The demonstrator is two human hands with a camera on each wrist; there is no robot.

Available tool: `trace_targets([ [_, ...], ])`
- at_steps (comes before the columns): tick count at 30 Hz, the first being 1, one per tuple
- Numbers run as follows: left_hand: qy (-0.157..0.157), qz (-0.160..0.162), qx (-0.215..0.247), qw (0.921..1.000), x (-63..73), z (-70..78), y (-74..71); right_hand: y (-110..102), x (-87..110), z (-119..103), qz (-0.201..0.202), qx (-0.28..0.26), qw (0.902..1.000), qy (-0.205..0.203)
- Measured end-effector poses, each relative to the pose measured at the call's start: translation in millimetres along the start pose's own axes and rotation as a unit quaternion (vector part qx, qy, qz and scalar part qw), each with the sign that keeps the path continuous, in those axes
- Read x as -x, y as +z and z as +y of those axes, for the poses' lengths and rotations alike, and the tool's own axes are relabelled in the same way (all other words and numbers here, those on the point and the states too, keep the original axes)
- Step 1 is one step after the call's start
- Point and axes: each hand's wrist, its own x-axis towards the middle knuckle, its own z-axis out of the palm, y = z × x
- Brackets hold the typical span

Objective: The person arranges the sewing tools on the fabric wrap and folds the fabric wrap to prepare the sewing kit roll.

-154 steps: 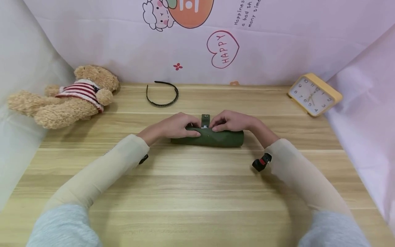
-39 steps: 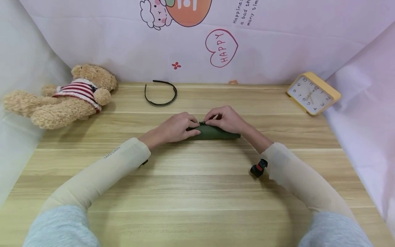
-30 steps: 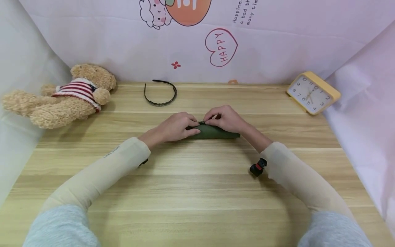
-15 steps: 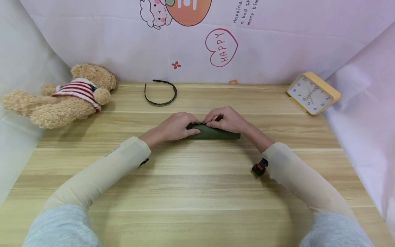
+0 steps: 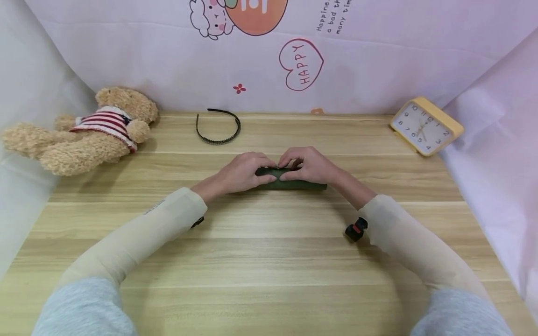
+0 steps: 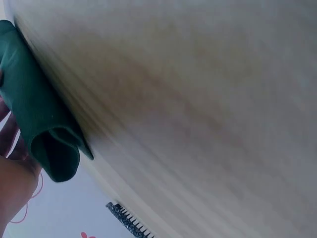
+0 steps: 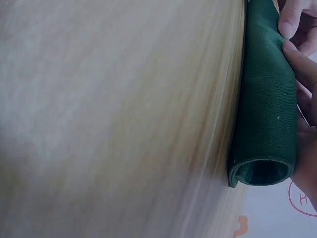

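Note:
A dark green rolled-up case (image 5: 302, 185) lies crosswise on the wooden table, its near side toward me. Both of its hollow, open ends show in the wrist views, one of them at the case's end (image 7: 262, 171) in the right wrist view. My left hand (image 5: 241, 172) pinches its upper edge left of the middle, thumb on the near side, fingers over the top. From the other side my right hand (image 5: 313, 165) grips the same edge, thumb in front as well. The thumb tips almost meet, and the fingers mostly hide the snap strap at the top.
Behind the hands lies a black headband (image 5: 220, 141). A teddy bear (image 5: 101, 135) in a striped shirt lies at the back left, and a yellow alarm clock (image 5: 426, 127) leans at the back right. A printed cloth (image 5: 370, 79) hangs behind the table.
The strap with its snap, upright some seconds ago, is folded down under the fingers. My right thumb has shifted from pinching at the snap to the case's front, beside the left thumb.

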Motion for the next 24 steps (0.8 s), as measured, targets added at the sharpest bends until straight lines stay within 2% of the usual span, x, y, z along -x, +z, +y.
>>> trace_targets([
  [13,-0.01,0.023,0.032,0.9992,-5.7,1.3,-3.1,-2.0,-3.3,-0.8,0.012,-0.011,0.9999,0.001],
  [18,-0.001,0.032,0.044,0.9985,-5.0,0.2,-1.5,-1.9,-3.4,0.5,0.011,-0.01,0.9999,-0.003],
  [24,0.014,0.028,0.046,0.9984,-3.8,-2.2,3.1,0.3,-0.6,-1.2,-0.002,-0.001,1.0,-0.004],
])
